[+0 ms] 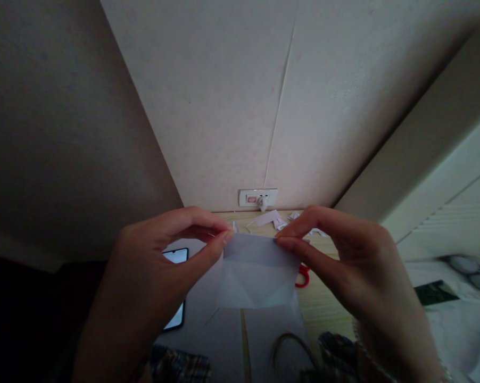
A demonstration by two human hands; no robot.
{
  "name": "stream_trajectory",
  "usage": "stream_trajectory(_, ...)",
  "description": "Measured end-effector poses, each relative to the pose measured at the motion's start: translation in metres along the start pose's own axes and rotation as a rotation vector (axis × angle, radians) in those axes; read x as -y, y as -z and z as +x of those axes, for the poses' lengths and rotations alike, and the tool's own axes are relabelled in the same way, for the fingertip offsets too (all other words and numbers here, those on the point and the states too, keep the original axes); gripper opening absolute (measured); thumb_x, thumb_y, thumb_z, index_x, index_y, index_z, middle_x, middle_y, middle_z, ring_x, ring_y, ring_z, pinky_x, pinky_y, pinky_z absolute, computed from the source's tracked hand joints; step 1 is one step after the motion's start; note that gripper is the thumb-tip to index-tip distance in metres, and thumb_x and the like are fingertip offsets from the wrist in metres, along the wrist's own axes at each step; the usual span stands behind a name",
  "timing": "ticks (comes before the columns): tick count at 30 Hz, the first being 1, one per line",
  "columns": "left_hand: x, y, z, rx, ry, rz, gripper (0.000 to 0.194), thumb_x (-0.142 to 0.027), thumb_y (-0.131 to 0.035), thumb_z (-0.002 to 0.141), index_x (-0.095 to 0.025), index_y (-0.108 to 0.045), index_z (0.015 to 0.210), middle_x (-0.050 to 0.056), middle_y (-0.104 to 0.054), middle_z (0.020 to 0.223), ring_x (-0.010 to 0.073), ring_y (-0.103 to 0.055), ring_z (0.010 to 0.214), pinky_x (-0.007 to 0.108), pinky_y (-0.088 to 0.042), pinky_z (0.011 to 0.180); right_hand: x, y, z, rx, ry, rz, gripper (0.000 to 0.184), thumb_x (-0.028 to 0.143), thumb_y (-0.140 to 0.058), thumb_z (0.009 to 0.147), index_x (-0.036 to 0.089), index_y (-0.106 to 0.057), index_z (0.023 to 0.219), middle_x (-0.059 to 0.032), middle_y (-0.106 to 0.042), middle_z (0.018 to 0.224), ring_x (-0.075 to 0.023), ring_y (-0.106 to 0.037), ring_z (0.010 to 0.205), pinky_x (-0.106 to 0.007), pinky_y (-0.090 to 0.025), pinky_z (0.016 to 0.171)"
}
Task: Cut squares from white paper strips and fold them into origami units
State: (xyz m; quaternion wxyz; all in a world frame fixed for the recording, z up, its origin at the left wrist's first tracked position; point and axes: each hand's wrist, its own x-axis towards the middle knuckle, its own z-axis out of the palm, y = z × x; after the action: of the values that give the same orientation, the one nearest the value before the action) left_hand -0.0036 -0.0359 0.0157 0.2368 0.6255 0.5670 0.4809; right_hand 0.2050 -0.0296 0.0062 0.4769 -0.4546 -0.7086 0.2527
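A small creased sheet of white paper (pixel 259 274) hangs between my hands above the table, with fold lines showing across its lower half. My left hand (pixel 176 255) pinches its upper left corner between thumb and fingertips. At the upper right edge, my right hand (pixel 339 255) grips the paper the same way. Behind my left hand lies a phone (pixel 176 316) with a lit screen, partly covered by the hand. Just right of the paper, a red looped handle (pixel 303 276) shows; the rest of that item is hidden.
White paper scraps (pixel 269 217) are scattered at the table's back edge, below a wall socket (pixel 258 198) with a plug in it. Larger white sheets (pixel 264 332) cover the near tabletop. White bedding (pixel 451 330) lies at the right, and a wall (pixel 224 106) rises behind the table.
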Motion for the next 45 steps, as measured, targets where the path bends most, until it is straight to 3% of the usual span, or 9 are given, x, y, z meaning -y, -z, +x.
stream_trajectory(9, -0.005, -0.003, 0.003, 0.081, -0.054, 0.011, 0.013, -0.021, -0.074, 0.077, -0.031, -0.077, 0.069, -0.011, -0.078, 0.069, 0.0113, -0.070, 0.064, 0.019, -0.052, 0.066, 0.002, 0.000, 0.002, 0.004, 0.006, 0.028, 0.016, 0.015, -0.074, 0.084, 0.024, -0.071, 0.071, 0.0070, -0.072, 0.069, -0.0111, -0.063, 0.066, -0.021, -0.044, 0.056)
stream_trajectory(16, -0.010, -0.010, 0.005, 0.108, -0.193, 0.086, 0.013, -0.019, -0.071, 0.075, -0.029, -0.074, 0.068, -0.010, -0.076, 0.067, 0.0119, -0.069, 0.063, 0.023, -0.048, 0.064, 0.008, -0.007, 0.008, 0.035, 0.075, 0.029, 0.012, 0.011, -0.072, 0.085, 0.020, -0.069, 0.078, 0.0044, -0.071, 0.077, -0.0117, -0.064, 0.077, -0.023, -0.047, 0.070)
stream_trajectory(22, -0.013, -0.016, 0.005, 0.091, -0.270, 0.114, 0.013, -0.016, -0.068, 0.076, -0.026, -0.072, 0.068, -0.009, -0.077, 0.067, 0.0103, -0.069, 0.063, 0.021, -0.050, 0.066, 0.012, -0.009, 0.008, 0.055, 0.134, -0.023, 0.014, 0.004, -0.066, 0.083, 0.017, -0.067, 0.078, 0.0023, -0.066, 0.079, -0.0101, -0.061, 0.077, -0.021, -0.046, 0.071)
stream_trajectory(30, -0.008, -0.012, 0.003, 0.139, -0.220, 0.037, 0.016, -0.016, -0.073, 0.074, -0.029, -0.074, 0.066, -0.012, -0.075, 0.063, 0.0099, -0.067, 0.060, 0.019, -0.050, 0.065, 0.008, 0.002, 0.008, 0.115, 0.144, -0.080, 0.014, 0.007, -0.066, 0.082, 0.019, -0.066, 0.077, 0.0014, -0.066, 0.081, -0.0128, -0.061, 0.075, -0.025, -0.047, 0.068)
stream_trajectory(35, -0.003, -0.008, -0.001, 0.013, -0.015, -0.020, 0.013, -0.025, -0.078, 0.073, -0.032, -0.076, 0.063, -0.010, -0.074, 0.061, 0.0119, -0.066, 0.059, 0.019, -0.050, 0.059, -0.014, 0.021, 0.007, 0.021, 0.077, -0.128, 0.011, 0.016, -0.068, 0.084, 0.025, -0.067, 0.077, -0.0003, -0.068, 0.080, -0.0194, -0.063, 0.078, -0.032, -0.049, 0.073)
stream_trajectory(37, -0.002, -0.008, -0.001, -0.013, 0.008, -0.069, 0.012, -0.026, -0.079, 0.071, -0.033, -0.076, 0.062, -0.010, -0.074, 0.060, 0.0116, -0.065, 0.058, 0.018, -0.049, 0.057, -0.018, 0.024, 0.006, -0.028, 0.075, -0.111, 0.010, 0.018, -0.069, 0.085, 0.025, -0.068, 0.078, -0.0005, -0.068, 0.078, -0.0201, -0.063, 0.078, -0.034, -0.050, 0.075)
stream_trajectory(39, -0.005, -0.009, 0.000, 0.012, 0.009, -0.060, 0.011, -0.025, -0.079, 0.071, -0.032, -0.077, 0.063, -0.009, -0.074, 0.060, 0.0120, -0.065, 0.058, 0.019, -0.049, 0.058, -0.017, 0.022, 0.006, -0.040, 0.082, -0.077, 0.008, 0.020, -0.070, 0.086, 0.025, -0.068, 0.081, -0.0005, -0.068, 0.082, -0.0199, -0.064, 0.081, -0.033, -0.050, 0.077)
stream_trajectory(42, -0.009, -0.010, 0.001, 0.047, 0.009, -0.042, 0.013, -0.023, -0.075, 0.073, -0.030, -0.076, 0.062, -0.009, -0.074, 0.060, 0.0124, -0.065, 0.057, 0.020, -0.051, 0.059, -0.011, 0.014, 0.005, 0.040, 0.110, -0.041, 0.006, 0.022, -0.074, 0.088, 0.024, -0.069, 0.088, -0.0006, -0.069, 0.090, -0.0188, -0.065, 0.087, -0.029, -0.050, 0.077)
stream_trajectory(45, -0.011, -0.010, 0.001, 0.047, -0.015, -0.038, 0.014, -0.021, -0.074, 0.074, -0.030, -0.075, 0.063, -0.010, -0.073, 0.060, 0.0120, -0.064, 0.056, 0.020, -0.051, 0.060, -0.006, 0.008, 0.005, 0.085, 0.144, -0.044, 0.009, 0.019, -0.072, 0.091, 0.023, -0.069, 0.083, -0.0001, -0.069, 0.087, -0.0170, -0.064, 0.084, -0.027, -0.049, 0.072)
